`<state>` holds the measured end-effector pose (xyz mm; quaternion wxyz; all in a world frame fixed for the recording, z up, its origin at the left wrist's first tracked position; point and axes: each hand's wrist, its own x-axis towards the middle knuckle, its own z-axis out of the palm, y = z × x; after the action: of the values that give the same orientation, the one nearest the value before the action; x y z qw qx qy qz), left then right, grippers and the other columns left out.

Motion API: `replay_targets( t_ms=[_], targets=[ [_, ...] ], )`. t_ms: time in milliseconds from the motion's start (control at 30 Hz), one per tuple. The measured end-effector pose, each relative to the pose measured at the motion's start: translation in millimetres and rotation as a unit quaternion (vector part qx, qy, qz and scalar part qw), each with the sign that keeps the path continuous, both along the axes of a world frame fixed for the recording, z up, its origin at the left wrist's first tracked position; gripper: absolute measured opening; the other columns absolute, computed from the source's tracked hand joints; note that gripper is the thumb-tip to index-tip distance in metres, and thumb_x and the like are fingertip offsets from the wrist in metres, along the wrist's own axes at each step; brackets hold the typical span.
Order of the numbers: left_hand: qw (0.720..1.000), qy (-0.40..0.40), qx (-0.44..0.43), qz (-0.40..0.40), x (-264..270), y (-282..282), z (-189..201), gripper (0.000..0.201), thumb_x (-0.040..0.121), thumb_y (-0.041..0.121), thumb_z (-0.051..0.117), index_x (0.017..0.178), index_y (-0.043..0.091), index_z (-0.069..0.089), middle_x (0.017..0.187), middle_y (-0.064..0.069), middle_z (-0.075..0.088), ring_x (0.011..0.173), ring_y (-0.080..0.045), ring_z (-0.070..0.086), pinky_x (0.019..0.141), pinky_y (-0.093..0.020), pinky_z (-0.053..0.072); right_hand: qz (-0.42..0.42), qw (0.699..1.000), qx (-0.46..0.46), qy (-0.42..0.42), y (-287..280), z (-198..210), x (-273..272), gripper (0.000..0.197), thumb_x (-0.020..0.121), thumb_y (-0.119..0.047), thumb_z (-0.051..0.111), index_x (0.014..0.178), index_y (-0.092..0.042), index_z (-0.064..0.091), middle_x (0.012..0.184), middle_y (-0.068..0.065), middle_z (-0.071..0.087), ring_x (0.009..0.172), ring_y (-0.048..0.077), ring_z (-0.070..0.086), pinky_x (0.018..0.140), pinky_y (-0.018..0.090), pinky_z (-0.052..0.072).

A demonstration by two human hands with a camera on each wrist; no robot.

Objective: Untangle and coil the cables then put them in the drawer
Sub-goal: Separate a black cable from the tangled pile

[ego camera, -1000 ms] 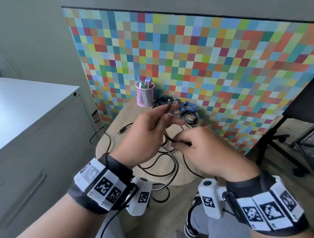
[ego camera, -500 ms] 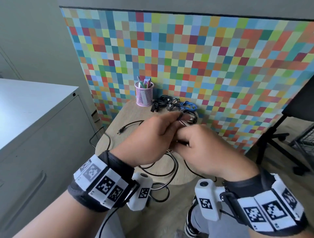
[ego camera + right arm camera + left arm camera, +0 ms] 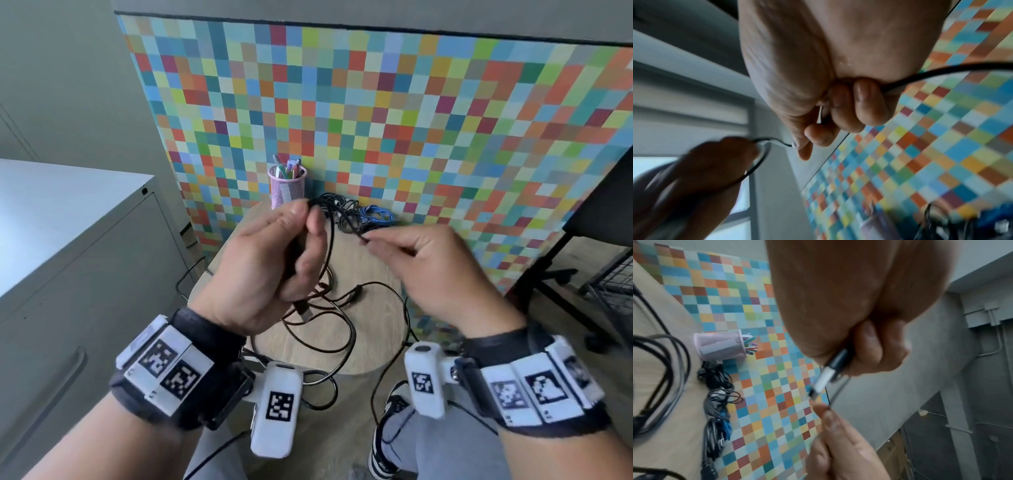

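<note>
Left hand [image 3: 270, 260] curled around a thin black cable [image 3: 330, 250], plug end poking out past the fingertips. Right hand [image 3: 428, 270] pinching the same cable just beside them, a short stretch strung between both grips. Slack trailing below the fingers onto a small round table [image 3: 373, 329]. Likely light, limp and springy; best gripped near the stiff plug, loops gathered in the palm.

Left hand [image 3: 270, 263] raised, fingers curled in a closed grip, right hand [image 3: 435, 270] beside it, fingertips pinched
</note>
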<state>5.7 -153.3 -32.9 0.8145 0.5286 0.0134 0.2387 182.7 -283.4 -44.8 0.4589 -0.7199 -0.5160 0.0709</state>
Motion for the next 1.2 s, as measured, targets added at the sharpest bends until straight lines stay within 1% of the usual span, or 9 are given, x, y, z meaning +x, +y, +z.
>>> replay_targets(
  t_ms=[133, 233, 333, 433, 567, 733, 933, 1100, 1200],
  targets=[
    [0.996, -0.03, -0.018, 0.081, 8.7, -9.0, 1.4, 0.029, 0.108, 0.025, 0.032, 0.089, 0.01, 0.046, 0.087, -0.02, 0.074, 0.075, -0.028, 0.076, 0.061, -0.028, 0.061, 0.044, 0.993, -0.054, -0.099, 15.5, -19.9, -40.8, 0.029, 0.098, -0.053, 0.053, 0.104, -0.035, 0.076, 0.079, -0.003, 0.075, 0.077, 0.021, 0.069, 0.068, 0.041, 0.055],
    [0.993, 0.002, 0.056, 0.105, 11.0, -8.1, -6.4, 0.03, 0.112, 0.022, 0.032, 0.088, 0.009, 0.045, 0.102, -0.02, 0.077, 0.107, -0.03, 0.073, 0.096, -0.039, 0.058, 0.045, 0.985, -0.101, -0.135, 20.9, -19.5, -53.7, 0.02, 0.1, -0.042, 0.054, 0.103, -0.032, 0.07, 0.08, -0.003, 0.069, 0.082, 0.03, 0.065, 0.065, 0.039, 0.051],
    [0.916, 0.129, 0.338, 0.174, 8.2, -0.3, -16.9, 0.028, 0.11, 0.028, 0.038, 0.088, 0.015, 0.049, 0.093, 0.0, 0.077, 0.098, -0.013, 0.072, 0.087, -0.041, 0.056, 0.081, 0.979, -0.121, -0.143, 17.5, -10.9, -54.2, 0.019, 0.096, -0.042, 0.055, 0.1, -0.033, 0.071, 0.089, -0.002, 0.071, 0.082, 0.023, 0.066, 0.069, 0.04, 0.053],
    [0.817, 0.222, 0.503, 0.174, 5.2, 0.7, -21.7, 0.028, 0.11, 0.023, 0.043, 0.083, 0.021, 0.052, 0.07, 0.004, 0.065, 0.063, -0.009, 0.062, 0.066, -0.036, 0.05, 0.079, 0.978, -0.139, -0.136, 7.4, 6.2, -45.0, 0.021, 0.091, -0.037, 0.071, 0.073, -0.027, 0.069, 0.055, -0.009, 0.054, 0.054, 0.01, 0.047, 0.055, 0.032, 0.039],
    [0.843, 0.264, 0.461, 0.085, 0.9, -1.0, -23.8, 0.038, 0.109, 0.033, 0.042, 0.083, 0.013, 0.06, 0.054, 0.007, 0.056, 0.049, -0.009, 0.046, 0.054, -0.027, 0.038, 0.061, 0.988, -0.11, -0.093, -6.7, 30.6, -28.1, 0.01, 0.084, -0.038, 0.08, 0.075, -0.033, 0.079, 0.063, -0.014, 0.069, 0.059, 0.006, 0.062, 0.056, 0.028, 0.048],
    [0.961, 0.178, 0.208, -0.031, -4.1, -1.0, -21.6, 0.038, 0.1, 0.036, 0.042, 0.07, 0.015, 0.053, 0.054, 0.002, 0.031, 0.047, -0.013, 0.022, 0.044, -0.025, 0.015, 0.063, 0.998, 0.018, -0.012, -10.2, 33.3, -2.9, 0.012, 0.085, -0.02, 0.083, 0.083, -0.032, 0.081, 0.081, -0.022, 0.077, 0.079, -0.003, 0.072, 0.072, 0.014, 0.055],
    [1.0, 0.001, 0.02, 0.005, 0.0, -7.0, -4.7, 0.028, 0.103, 0.025, 0.037, 0.083, 0.011, 0.051, 0.058, 0.0, 0.034, 0.045, -0.011, 0.027, 0.041, -0.02, 0.025, 0.047, 0.995, 0.045, 0.077, 12.6, -5.4, -4.7, 0.017, 0.097, -0.018, 0.07, 0.109, -0.025, 0.079, 0.094, -0.027, 0.075, 0.086, -0.013, 0.067, 0.076, 0.008, 0.046],
    [0.992, -0.065, 0.01, 0.104, 13.0, -10.7, -2.0, 0.028, 0.111, 0.019, 0.032, 0.093, 0.008, 0.05, 0.079, -0.009, 0.068, 0.083, -0.03, 0.073, 0.077, -0.032, 0.06, 0.056, 0.995, -0.067, -0.049, 19.4, -27.0, -34.4, 0.019, 0.103, -0.039, 0.06, 0.115, -0.035, 0.074, 0.09, -0.005, 0.078, 0.081, 0.014, 0.069, 0.075, 0.038, 0.056],
    [0.96, 0.022, 0.198, 0.196, 17.9, -9.3, -7.7, 0.026, 0.111, 0.019, 0.038, 0.093, 0.007, 0.052, 0.091, -0.005, 0.077, 0.104, -0.029, 0.072, 0.095, -0.036, 0.056, 0.076, 0.984, -0.115, -0.114, 17.5, -17.2, -50.0, 0.014, 0.102, -0.041, 0.057, 0.103, -0.035, 0.07, 0.085, -0.003, 0.074, 0.083, 0.024, 0.065, 0.072, 0.042, 0.054]
  ],
)
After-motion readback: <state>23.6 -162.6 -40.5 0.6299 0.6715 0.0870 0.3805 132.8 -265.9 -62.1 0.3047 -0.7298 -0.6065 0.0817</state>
